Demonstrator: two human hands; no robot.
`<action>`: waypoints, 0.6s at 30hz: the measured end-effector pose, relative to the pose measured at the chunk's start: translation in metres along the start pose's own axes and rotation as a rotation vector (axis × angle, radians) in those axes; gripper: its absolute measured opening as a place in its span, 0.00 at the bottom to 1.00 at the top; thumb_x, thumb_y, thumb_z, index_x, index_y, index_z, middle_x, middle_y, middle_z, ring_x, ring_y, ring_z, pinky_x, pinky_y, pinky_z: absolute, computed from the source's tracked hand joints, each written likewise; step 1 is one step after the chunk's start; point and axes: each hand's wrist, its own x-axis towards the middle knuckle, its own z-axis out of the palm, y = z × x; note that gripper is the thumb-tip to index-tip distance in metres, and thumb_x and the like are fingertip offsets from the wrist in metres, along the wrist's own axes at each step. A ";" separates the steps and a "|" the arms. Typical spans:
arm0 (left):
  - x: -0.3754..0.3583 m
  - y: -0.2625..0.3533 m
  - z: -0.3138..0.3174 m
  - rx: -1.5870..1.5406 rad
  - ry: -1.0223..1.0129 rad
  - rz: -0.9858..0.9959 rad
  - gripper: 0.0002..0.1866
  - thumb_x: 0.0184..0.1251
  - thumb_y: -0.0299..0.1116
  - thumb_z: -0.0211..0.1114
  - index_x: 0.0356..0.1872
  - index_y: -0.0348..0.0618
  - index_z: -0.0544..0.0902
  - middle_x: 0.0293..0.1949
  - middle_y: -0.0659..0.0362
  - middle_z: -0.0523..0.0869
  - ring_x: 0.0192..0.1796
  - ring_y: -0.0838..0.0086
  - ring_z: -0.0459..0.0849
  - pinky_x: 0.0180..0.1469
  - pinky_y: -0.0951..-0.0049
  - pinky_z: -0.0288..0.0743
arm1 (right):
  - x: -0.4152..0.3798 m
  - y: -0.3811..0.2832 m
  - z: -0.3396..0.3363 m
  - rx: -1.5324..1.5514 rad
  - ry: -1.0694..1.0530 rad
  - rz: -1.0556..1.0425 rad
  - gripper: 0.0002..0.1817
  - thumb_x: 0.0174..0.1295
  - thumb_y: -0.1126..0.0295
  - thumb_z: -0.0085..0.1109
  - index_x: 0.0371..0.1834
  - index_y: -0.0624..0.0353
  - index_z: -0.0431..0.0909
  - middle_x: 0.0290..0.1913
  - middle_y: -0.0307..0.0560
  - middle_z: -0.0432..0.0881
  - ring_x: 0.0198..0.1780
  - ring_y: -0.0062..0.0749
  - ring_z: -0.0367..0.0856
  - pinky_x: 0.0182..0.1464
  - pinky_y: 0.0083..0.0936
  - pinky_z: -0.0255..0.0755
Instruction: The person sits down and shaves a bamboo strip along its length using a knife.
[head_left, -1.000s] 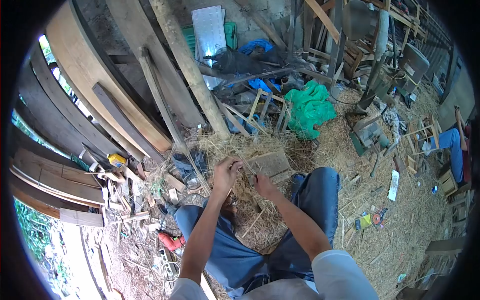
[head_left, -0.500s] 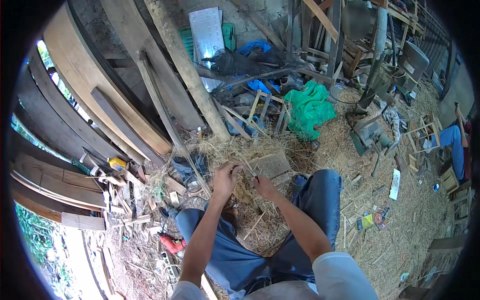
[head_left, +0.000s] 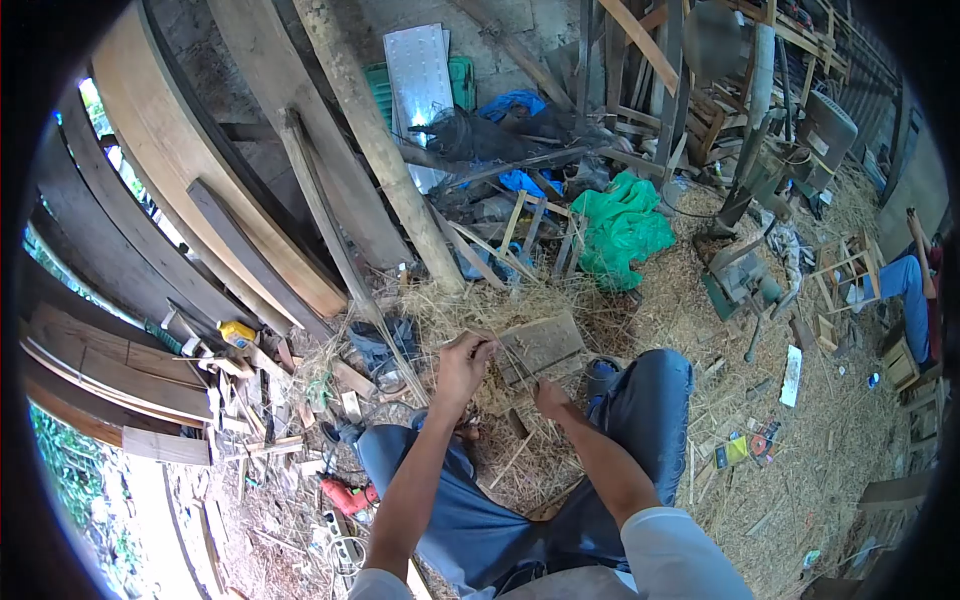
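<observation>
My left hand (head_left: 466, 364) is closed, its fingers pinched on a thin pale strip (head_left: 508, 352) that slants down toward my right hand. My right hand (head_left: 550, 399) is also closed, lower and to the right. What its fingers hold is too small to make out. Just beyond both hands, a flat wooden block (head_left: 545, 345) lies on the straw-covered ground between my bent legs. A short brown piece of wood (head_left: 517, 424) sits on the ground below the hands.
A red power tool (head_left: 348, 496) and a power strip (head_left: 342, 540) lie left of my legs. A green plastic sheet (head_left: 622, 230) is ahead, near a metal machine (head_left: 745, 275). Long boards (head_left: 190, 150) lean at left. Another person (head_left: 908, 285) sits far right.
My right hand has moved down and to the right, away from my left hand, which has shifted slightly right and down. More of the wooden block shows between them.
</observation>
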 end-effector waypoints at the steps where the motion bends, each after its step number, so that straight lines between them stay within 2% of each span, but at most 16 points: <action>1: 0.000 -0.002 0.000 0.002 -0.001 0.001 0.04 0.56 0.19 0.66 0.33 0.33 0.83 0.33 0.53 0.87 0.35 0.70 0.86 0.39 0.73 0.79 | -0.001 -0.009 -0.007 0.009 0.002 -0.020 0.17 0.69 0.64 0.42 0.41 0.69 0.73 0.35 0.67 0.80 0.39 0.61 0.80 0.37 0.50 0.73; 3: -0.002 -0.005 0.003 -0.002 0.104 -0.025 0.04 0.57 0.22 0.67 0.34 0.33 0.83 0.33 0.53 0.87 0.34 0.73 0.86 0.37 0.75 0.79 | 0.001 -0.034 -0.025 0.083 -0.021 -0.030 0.17 0.69 0.64 0.41 0.37 0.69 0.74 0.36 0.70 0.79 0.40 0.65 0.79 0.38 0.52 0.71; 5: -0.004 -0.012 0.006 -0.023 0.119 -0.046 0.05 0.57 0.22 0.67 0.34 0.33 0.83 0.33 0.53 0.87 0.33 0.73 0.86 0.36 0.75 0.78 | -0.007 -0.092 -0.056 0.380 0.197 0.138 0.17 0.69 0.64 0.42 0.37 0.70 0.72 0.35 0.73 0.78 0.40 0.68 0.77 0.40 0.54 0.69; 6: -0.003 -0.014 0.007 -0.040 0.139 -0.064 0.05 0.58 0.22 0.67 0.34 0.33 0.82 0.33 0.53 0.87 0.33 0.74 0.86 0.36 0.75 0.78 | -0.018 -0.120 -0.080 0.382 0.197 0.139 0.17 0.69 0.64 0.42 0.37 0.70 0.72 0.35 0.73 0.78 0.40 0.68 0.77 0.40 0.54 0.69; 8: -0.003 -0.009 0.007 -0.032 0.137 -0.049 0.05 0.57 0.22 0.67 0.34 0.33 0.82 0.33 0.53 0.87 0.33 0.74 0.86 0.35 0.75 0.78 | -0.037 -0.160 -0.117 0.495 0.408 -0.012 0.17 0.69 0.64 0.44 0.37 0.72 0.71 0.32 0.74 0.76 0.38 0.70 0.76 0.38 0.55 0.68; 9: -0.003 -0.005 0.007 -0.028 0.138 -0.033 0.05 0.57 0.22 0.68 0.34 0.33 0.82 0.32 0.53 0.87 0.32 0.74 0.86 0.35 0.75 0.78 | -0.033 -0.146 -0.104 0.494 0.408 -0.012 0.17 0.69 0.64 0.44 0.37 0.72 0.71 0.32 0.74 0.76 0.38 0.70 0.76 0.38 0.55 0.68; 10: -0.004 -0.002 0.008 -0.030 0.139 -0.036 0.05 0.57 0.22 0.68 0.34 0.33 0.82 0.32 0.53 0.87 0.32 0.74 0.86 0.35 0.75 0.78 | -0.027 -0.116 -0.076 0.375 0.304 -0.015 0.16 0.69 0.64 0.44 0.38 0.71 0.71 0.31 0.74 0.76 0.37 0.70 0.75 0.38 0.55 0.68; 12: -0.002 0.003 0.008 -0.023 0.115 -0.122 0.05 0.56 0.22 0.68 0.32 0.33 0.82 0.31 0.52 0.86 0.31 0.74 0.85 0.35 0.76 0.77 | -0.019 -0.070 -0.034 0.257 0.214 -0.020 0.16 0.69 0.64 0.45 0.38 0.71 0.70 0.31 0.73 0.76 0.37 0.70 0.75 0.38 0.55 0.68; 15: -0.002 -0.008 0.014 -0.004 0.157 -0.055 0.05 0.56 0.23 0.69 0.32 0.33 0.82 0.30 0.52 0.86 0.30 0.75 0.84 0.35 0.76 0.77 | -0.006 -0.027 0.017 0.090 0.157 -0.041 0.15 0.70 0.64 0.43 0.40 0.70 0.70 0.31 0.70 0.76 0.35 0.67 0.75 0.36 0.52 0.67; 17: 0.002 -0.002 0.010 0.010 0.152 -0.084 0.05 0.56 0.23 0.69 0.32 0.33 0.82 0.29 0.52 0.86 0.30 0.75 0.84 0.34 0.76 0.77 | -0.013 -0.059 -0.008 0.348 0.222 0.155 0.17 0.71 0.62 0.42 0.39 0.70 0.69 0.30 0.68 0.76 0.34 0.66 0.74 0.34 0.49 0.67; 18: 0.003 0.000 0.009 0.023 0.150 -0.110 0.06 0.56 0.23 0.69 0.32 0.33 0.82 0.29 0.52 0.86 0.30 0.75 0.84 0.34 0.76 0.77 | -0.018 -0.088 -0.037 0.347 0.215 0.159 0.17 0.71 0.62 0.42 0.39 0.70 0.69 0.30 0.68 0.76 0.34 0.66 0.74 0.34 0.49 0.67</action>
